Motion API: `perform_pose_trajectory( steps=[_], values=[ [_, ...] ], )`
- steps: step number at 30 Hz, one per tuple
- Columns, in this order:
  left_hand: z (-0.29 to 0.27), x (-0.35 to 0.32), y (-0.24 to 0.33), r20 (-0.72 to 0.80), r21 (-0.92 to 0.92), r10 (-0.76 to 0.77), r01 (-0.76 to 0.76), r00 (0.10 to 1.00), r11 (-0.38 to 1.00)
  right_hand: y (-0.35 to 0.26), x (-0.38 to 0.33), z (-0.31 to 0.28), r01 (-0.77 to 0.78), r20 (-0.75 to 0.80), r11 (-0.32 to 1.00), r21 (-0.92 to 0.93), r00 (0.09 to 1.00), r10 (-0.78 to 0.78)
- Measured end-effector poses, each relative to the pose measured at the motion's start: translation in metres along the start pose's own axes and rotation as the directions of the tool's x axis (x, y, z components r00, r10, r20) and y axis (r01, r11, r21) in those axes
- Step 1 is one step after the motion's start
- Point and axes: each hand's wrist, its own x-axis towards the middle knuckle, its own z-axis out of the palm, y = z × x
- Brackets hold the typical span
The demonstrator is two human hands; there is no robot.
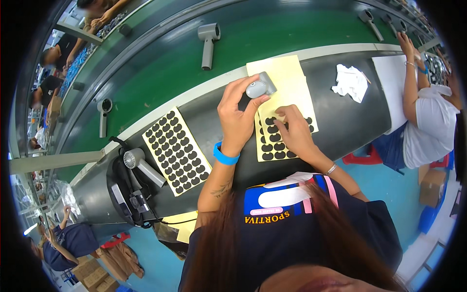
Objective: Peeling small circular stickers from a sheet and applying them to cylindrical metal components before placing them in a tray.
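Left hand: (237, 109) upper centre of the frame, closed round a grey unit (262, 86), thumb on one side and fingers on the other – a side grip that seems chosen to leave the rounded oval end uncovered.
Right hand: (296, 137) right of centre, apart from the left, fingers bent over black pieces; whether anything is pinched there, cannot tell.
Unit in hand: smooth, matt-looking grey shell, oval end toward the wearer, a curved, broader part behind; held above pale paper.
Sheet under right hand: pale yellow backing (291, 95), flat, upper part bare, notched black rounds below; apparently laid close so both hands meet over it.
Second sheet: (189, 134) left of centre, slanted, rows of like black rounds, likely kept within reach.
Bench: dark, smooth surface (335, 121) across the middle, pale raised edge.
Left-side items: grey handled unit (152, 174) with finned round head, resting beside a black object (118, 190) with cable.
Belt: green, flat (160, 80), across the top; grey tube-headed unit (208, 46) lying on it, handle toward the bench.
Cloth: white, crumpled, soft-looking (351, 83), upper right – set apart from the sheets.
Wrist: smooth blue band (226, 154), left arm.
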Motion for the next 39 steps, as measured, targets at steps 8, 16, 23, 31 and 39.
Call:
perform_pose_trajectory(
  steps=[8,16,23,31,39],
  values=[
    [0.01,0.002,-0.002,-0.024,-0.038,0.047,-0.048,0.999,0.998,0.001,0.003,-0.005,-0.01,0.051,0.992,0.126,0.999,0.003],
    [0.004,0.001,0.023,0.117,0.284,0.11,-0.14,0.987,0.948,-0.034,0.014,-0.088,0.085,-0.071,0.863,0.499,0.996,-0.057],
    [0.01,-0.005,0.032,0.209,-0.157,-0.151,0.186,0.966,0.97,-0.059,0.038,-0.095,-0.043,0.038,0.715,0.698,0.999,0.023],
    [0.005,-0.007,0.034,0.373,-0.326,-0.229,0.358,0.899,0.875,-0.056,0.042,-0.093,-0.093,0.06,0.683,0.724,0.996,0.071],
    [0.008,-0.007,0.033,0.375,-0.325,-0.202,0.332,0.905,0.886,-0.058,0.043,-0.098,-0.13,0.082,0.696,0.706,0.991,0.102]
  ],
)
